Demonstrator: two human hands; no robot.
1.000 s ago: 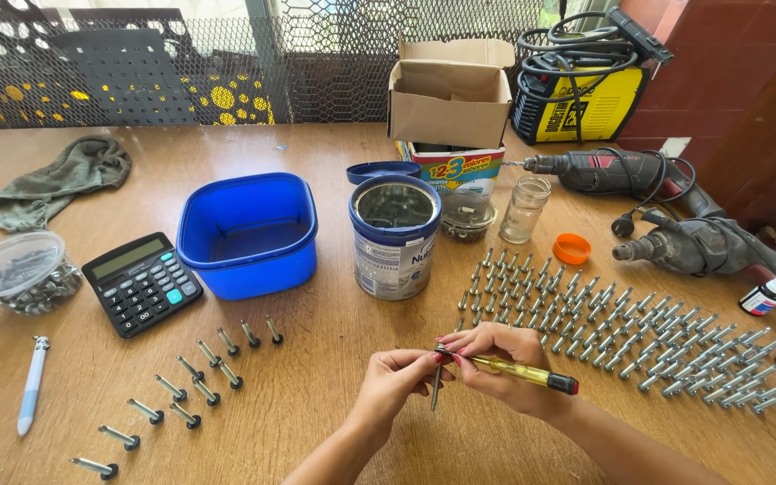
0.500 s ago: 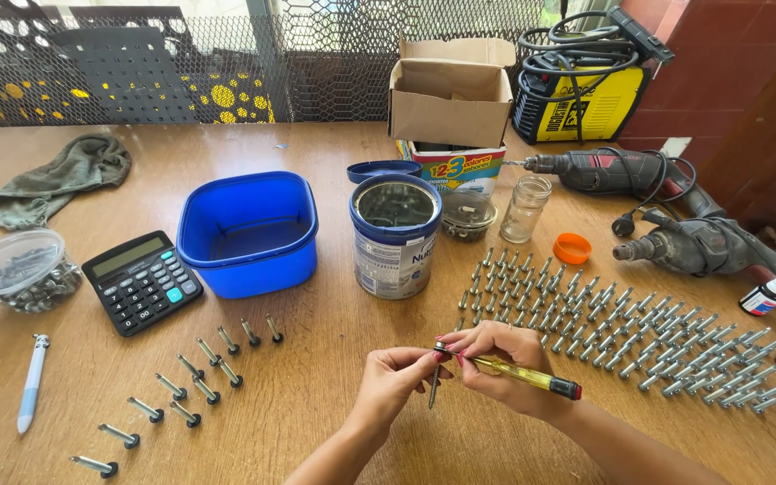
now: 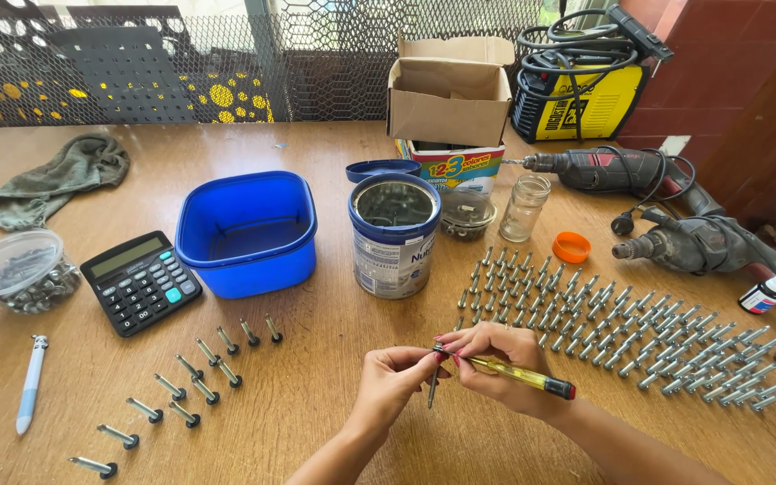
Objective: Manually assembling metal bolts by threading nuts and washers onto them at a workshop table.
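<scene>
Left hand (image 3: 394, 375) pinched shut on a long metal screw (image 3: 432, 388), held point down just above the wooden table (image 3: 334, 377). Right hand (image 3: 500, 364) wrapped tight round a yellow see-through screwdriver (image 3: 518, 376) with a black end, tip touching the screw head. Both hands close together, fingertips almost meeting.

Just beyond the hands, many shiny grey screws (image 3: 621, 332) laid in neat slanted rows, spread to the right. To the left, about 12 more screws with dark round washers (image 3: 190, 382), set in loose lines. Further back, a round tin can (image 3: 394, 235) with a blue rim, open on top. Beside it, a smooth blue plastic tub (image 3: 246, 232), square with soft corners. Near that, a black calculator (image 3: 141, 281) with a few blue keys. At the far left, a clear round tub of small metal bits (image 3: 18, 271) and a crumpled green cloth (image 3: 60, 175). On the right, 2 grey drills (image 3: 666, 207), a small glass jar (image 3: 524, 207) and an orange cap (image 3: 571, 246).

Compared with half a second before: hands, screw and screwdriver stayed in nearly the same spot; nothing else moved.
</scene>
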